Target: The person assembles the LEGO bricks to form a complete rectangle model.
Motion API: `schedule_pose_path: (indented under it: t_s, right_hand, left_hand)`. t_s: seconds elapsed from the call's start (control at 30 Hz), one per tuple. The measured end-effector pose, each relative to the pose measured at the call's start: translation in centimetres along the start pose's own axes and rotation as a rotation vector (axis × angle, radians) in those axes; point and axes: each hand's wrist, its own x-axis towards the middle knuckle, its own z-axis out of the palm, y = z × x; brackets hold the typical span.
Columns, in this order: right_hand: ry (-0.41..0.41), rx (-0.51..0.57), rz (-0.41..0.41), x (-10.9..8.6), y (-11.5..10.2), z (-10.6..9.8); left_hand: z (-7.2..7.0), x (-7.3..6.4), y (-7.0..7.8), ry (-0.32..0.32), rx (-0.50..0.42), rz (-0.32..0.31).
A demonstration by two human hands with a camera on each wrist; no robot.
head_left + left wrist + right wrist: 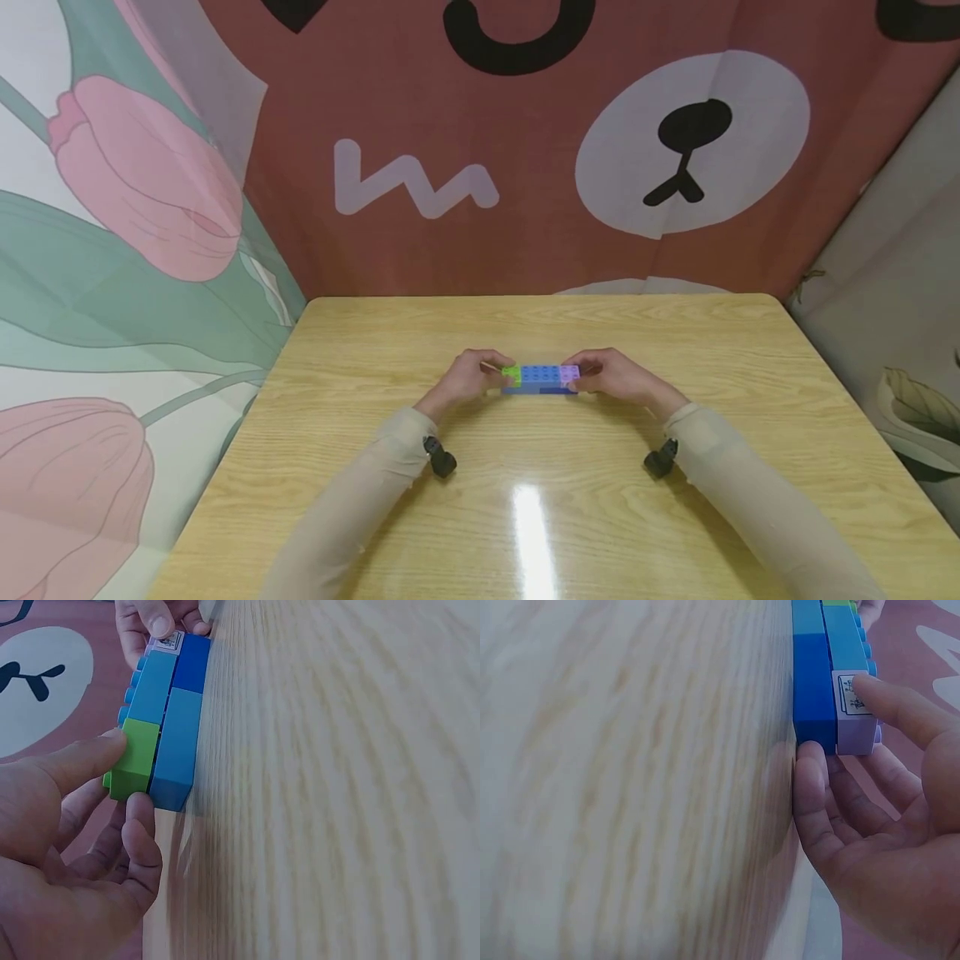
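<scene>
Toy building bricks stand in two layers on the table, a row running left to right between my hands. On top are a green brick [135, 761], a light blue brick [540, 375] and a purple brick [855, 733] with a printed picture. Below lie a longer light blue brick [176, 742] and a dark blue brick [814, 690]. My left hand [465, 379] pinches the green brick at the left end, thumb on its near side. At the right end my right hand [618, 377] holds the purple brick, its thumb on the printed face. The far side of the row is mostly hidden.
The wooden table [592, 517] ends at a far edge against a red-brown cloth [420, 258] with a bear pattern. Flowered cloth [150, 183] hangs at the left. A small black camera sits on each wrist.
</scene>
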Motion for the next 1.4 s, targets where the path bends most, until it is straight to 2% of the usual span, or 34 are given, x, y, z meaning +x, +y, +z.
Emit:
schedule_pose_path:
  t_s: [0.63,0.93,1.17,1.4]
  right_hand:
    - [-0.008,0.025,0.017,-0.02,0.19,-0.25]
    - [-0.008,0.035,0.012,-0.13,0.03,0.04]
    - [-0.004,0.013,-0.014,-0.04,-0.07,0.08]
    - [-0.004,0.007,-0.011,-0.23,-0.37,0.02]
  left_hand:
    - [0.34,0.25,-0.15,0.010,-0.027,-0.007]
    - [0.16,0.12,-0.16,-0.003,-0.014,-0.033]
    - [-0.08,-0.12,0.13,0.000,0.013,-0.006]
    - [-0.15,0.03,-0.29,-0.018,0.009,0.006]
